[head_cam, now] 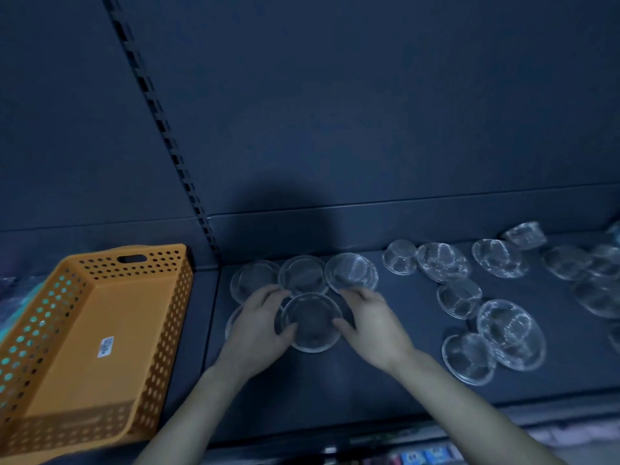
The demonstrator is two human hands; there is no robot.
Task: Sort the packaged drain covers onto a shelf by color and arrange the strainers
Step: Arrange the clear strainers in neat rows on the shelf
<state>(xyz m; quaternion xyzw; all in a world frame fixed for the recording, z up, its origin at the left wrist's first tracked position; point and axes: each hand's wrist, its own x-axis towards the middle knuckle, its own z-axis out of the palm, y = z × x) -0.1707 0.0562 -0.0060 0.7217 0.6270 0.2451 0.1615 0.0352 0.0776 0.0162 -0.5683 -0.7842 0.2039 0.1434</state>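
A round mesh strainer lies flat on the dark shelf, between my two hands. My left hand touches its left rim with curved fingers and thumb. My right hand holds its right rim the same way. Behind it three strainers stand in a row: one, a second and a third. Another strainer is partly hidden under my left hand. Several loose strainers lie scattered to the right, some overlapping.
An orange perforated basket with a barcode label sits at the left, overhanging the shelf edge. A slotted upright runs up the dark back panel. Coloured packages show at the far left and below the shelf's front edge.
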